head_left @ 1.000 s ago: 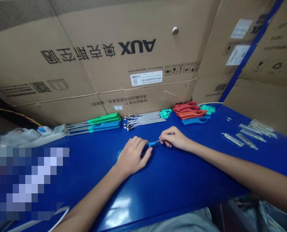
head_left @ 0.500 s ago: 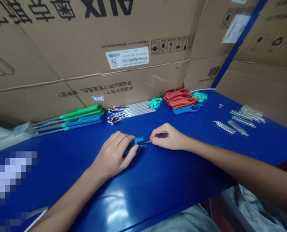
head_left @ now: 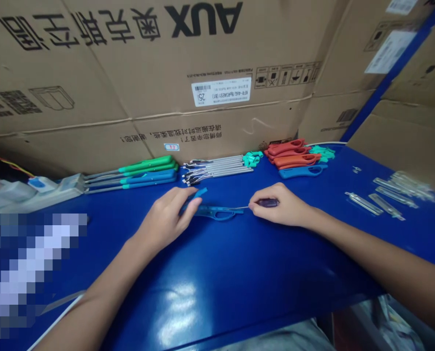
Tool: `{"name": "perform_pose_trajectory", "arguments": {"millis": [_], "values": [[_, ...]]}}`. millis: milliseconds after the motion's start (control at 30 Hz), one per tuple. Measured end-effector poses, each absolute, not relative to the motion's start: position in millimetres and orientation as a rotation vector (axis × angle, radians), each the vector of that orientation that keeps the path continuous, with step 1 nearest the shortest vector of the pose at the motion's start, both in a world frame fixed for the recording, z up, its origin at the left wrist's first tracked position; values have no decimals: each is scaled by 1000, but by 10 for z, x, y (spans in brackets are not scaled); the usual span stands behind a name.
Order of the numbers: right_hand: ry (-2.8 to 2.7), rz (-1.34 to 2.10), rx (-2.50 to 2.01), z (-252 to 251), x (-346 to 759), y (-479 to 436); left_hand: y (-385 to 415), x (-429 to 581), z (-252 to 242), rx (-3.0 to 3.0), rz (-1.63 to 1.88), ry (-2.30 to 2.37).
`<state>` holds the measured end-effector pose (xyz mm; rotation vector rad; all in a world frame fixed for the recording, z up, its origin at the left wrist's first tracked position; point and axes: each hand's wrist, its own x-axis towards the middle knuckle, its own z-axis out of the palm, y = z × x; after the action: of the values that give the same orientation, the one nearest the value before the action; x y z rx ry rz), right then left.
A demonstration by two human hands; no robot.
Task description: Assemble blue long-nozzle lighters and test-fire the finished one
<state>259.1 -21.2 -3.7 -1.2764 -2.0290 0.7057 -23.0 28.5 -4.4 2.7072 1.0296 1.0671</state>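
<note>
My left hand (head_left: 173, 209) is closed with thumb and fingers on a blue plastic handle piece (head_left: 200, 193), its end poking out past the fingertips. Just below that, a second blue handle half (head_left: 219, 212) with a finger loop lies on the table, one end hidden by my left thumb. My right hand (head_left: 285, 204) is wrapped around the dark handle of a screwdriver (head_left: 267, 203). Its thin metal shaft points left, by the loop end of the blue half; whether the tip touches cannot be made out.
Along the cardboard wall (head_left: 148, 105) lie green and blue handled rods (head_left: 148, 168), metal tubes with wires (head_left: 221, 168), red, orange and blue handle shells (head_left: 292, 156) and small teal parts (head_left: 323, 153). Clear plastic pieces (head_left: 364, 203) lie right; a power strip (head_left: 69, 187) stands left.
The two blue handle pieces have come apart; my left hand has one lifted above the other. The screwdriver has shifted slightly away to the right. The view has turned left.
</note>
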Motion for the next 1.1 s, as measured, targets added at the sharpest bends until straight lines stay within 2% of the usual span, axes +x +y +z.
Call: {"name": "perform_pose_trajectory", "arguments": {"millis": [100,333,633,900,1100], "values": [[-2032,668,-1299,-52,2598,-208,310,-235,-68,2599,994,975],[-2050,650,-1330,-65,2654,-176,264,-193,-15,2029,1252,1142],[-2048,540,-1434,-113,2640,-172,220,32,-41,1458,1254,1074],[-2007,401,-1407,-105,2630,-198,142,77,-58,1453,1109,1022],[-1998,327,-1342,-123,2654,-189,140,30,-183,1777,957,1041]]}}
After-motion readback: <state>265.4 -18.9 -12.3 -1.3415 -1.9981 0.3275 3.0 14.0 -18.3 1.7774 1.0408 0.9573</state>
